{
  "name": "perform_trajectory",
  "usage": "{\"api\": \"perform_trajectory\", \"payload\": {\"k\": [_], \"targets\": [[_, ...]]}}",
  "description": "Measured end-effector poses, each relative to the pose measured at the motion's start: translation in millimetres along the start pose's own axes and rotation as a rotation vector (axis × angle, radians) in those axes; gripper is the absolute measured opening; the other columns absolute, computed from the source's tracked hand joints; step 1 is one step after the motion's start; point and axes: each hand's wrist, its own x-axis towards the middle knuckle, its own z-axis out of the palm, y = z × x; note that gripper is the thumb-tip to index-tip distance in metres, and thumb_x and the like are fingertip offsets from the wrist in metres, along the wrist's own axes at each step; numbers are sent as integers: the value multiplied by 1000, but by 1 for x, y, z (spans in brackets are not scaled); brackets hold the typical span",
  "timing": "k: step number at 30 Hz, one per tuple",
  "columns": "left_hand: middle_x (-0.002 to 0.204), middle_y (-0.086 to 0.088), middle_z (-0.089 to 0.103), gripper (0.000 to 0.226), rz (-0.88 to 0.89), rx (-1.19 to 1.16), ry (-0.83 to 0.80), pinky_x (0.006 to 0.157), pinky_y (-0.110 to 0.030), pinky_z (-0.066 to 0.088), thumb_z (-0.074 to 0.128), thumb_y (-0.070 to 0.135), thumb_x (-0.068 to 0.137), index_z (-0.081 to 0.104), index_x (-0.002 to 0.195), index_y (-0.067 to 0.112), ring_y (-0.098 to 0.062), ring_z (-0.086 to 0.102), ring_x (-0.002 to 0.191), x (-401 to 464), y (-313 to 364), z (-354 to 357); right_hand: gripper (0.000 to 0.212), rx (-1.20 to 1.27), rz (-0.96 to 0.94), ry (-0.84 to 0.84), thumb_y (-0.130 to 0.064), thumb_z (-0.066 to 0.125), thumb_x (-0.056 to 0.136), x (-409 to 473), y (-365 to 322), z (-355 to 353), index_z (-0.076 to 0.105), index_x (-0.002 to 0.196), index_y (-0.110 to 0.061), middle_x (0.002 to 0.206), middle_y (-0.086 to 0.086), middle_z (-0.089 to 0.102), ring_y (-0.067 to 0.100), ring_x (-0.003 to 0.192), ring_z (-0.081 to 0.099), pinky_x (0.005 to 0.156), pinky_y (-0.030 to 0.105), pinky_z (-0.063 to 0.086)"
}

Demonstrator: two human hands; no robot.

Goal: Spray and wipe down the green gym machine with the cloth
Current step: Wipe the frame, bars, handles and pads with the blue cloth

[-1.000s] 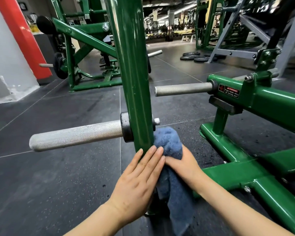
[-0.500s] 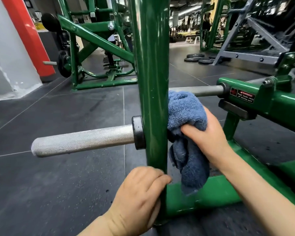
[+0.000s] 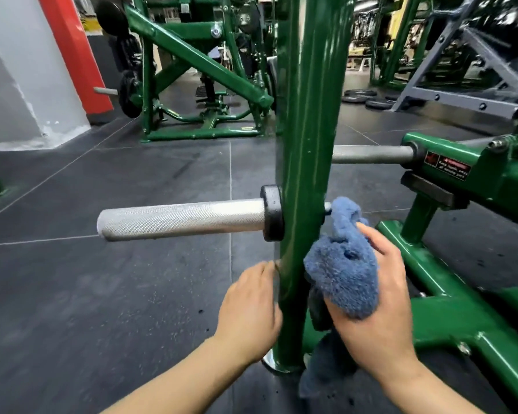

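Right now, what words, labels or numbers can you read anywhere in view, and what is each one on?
Red and black warning sticker on the green machine arm at right: white lettering in two lines, too blurred to read reliably.
Yellow sign behind the red pillar: too small to read.
Nothing else legible; no text on the blue cloth.

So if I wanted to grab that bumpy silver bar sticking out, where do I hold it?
Hold the silver bar around its knurled middle, coming from above or the front. It lies level, its left end is free, and the black collar blocks the post end.
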Motion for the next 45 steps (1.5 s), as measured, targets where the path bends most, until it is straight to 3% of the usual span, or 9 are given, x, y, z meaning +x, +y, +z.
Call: {"api": "perform_trajectory", "payload": {"k": [5, 10, 18, 24, 31, 35, 39, 42, 45], "targets": [[133, 2, 50, 58, 37, -22, -29, 84, -24, 36, 49, 21, 82, 42, 139, 23, -19, 46, 118, 4, -8, 8, 76, -167, -54, 83, -37, 62, 73, -10, -29, 45, 32, 142, -19, 154, 16, 22, 22, 145, 18, 116, 36, 18], [146, -7, 39, 67, 37, -2, -236, 91, -38, 41, 38, 16, 92, 12, 153, 14, -29, 46, 125, 6, -25, 0, 107, -300, 267, 11, -4, 80, 65, -65, 15, 77, 13, 144, -26, 155, 21, 21, 33, 141, 23, 113, 35, 23], [137, -16, 54, 41, -59, 53, -890, 100, -31, 41, 40, 9, 93, 54, 132, 6, -31, 51, 124, -2, -44, 26, 123, -607, 576, -158, -7, 93, 42, -133, 39, 128, 22, 142, 2, 141, 34, 39, 51, 116, 53, 88, 55, 49], [112, -9, 58, 35, -222, -236, -1097, 80, -31, 47, 45, 19, 91, 58, 123, 12, -26, 56, 100, -12, -57, 36, 92, -695, 805, -345, -29, 63, 86, -151, 32, 139, 4, 151, -1, 157, 19, 14, 32, 136, 36, 106, 37, 35], [101, 5, 55, 47, -573, -876, -1411, 81, -29, 36, 60, 52, 69, 49, 107, 28, -9, 50, 89, -18, -96, 17, 55, -614, 757, -274, -41, 62, 82, -132, -20, 143, 41, 126, -16, 114, 8, 63, 29, 105, 61, 81, 35, 44], [95, 0, 68, 28, -657, -1385, -1165, 80, -29, 49, 53, 45, 89, 64, 101, 22, -12, 64, 82, -21, -111, 2, 58, -557, 641, -194, -41, 69, 74, -91, -37, 155, 48, 118, -10, 106, 11, 62, 33, 105, 56, 89, 41, 43], [99, -9, 73, 35, -770, -1816, -691, 73, -27, 58, 57, 41, 86, 74, 100, 13, -16, 71, 85, -9, -85, -15, 85, -319, 585, -368, -58, 60, 59, -45, -49, 157, 44, 133, -19, 138, 5, 44, 24, 124, 47, 105, 39, 39], [99, -12, 73, 38, -825, -1759, -293, 70, -26, 58, 65, 28, 87, 66, 116, 4, -17, 71, 81, 9, -57, -21, 65, -314, 473, -399, -43, 64, 77, -38, -59, 129, 40, 135, -25, 136, -5, 44, 15, 121, 49, 95, 27, 42], [101, -3, 72, 28, -887, -1541, 62, 92, -36, 53, 64, 35, 90, 66, 110, 15, -20, 68, 97, 25, -35, -29, 42, -612, 117, -341, -47, 49, 87, -40, -66, 93, 57, 120, -20, 114, -3, 64, 19, 101, 61, 75, 31, 52]]}}
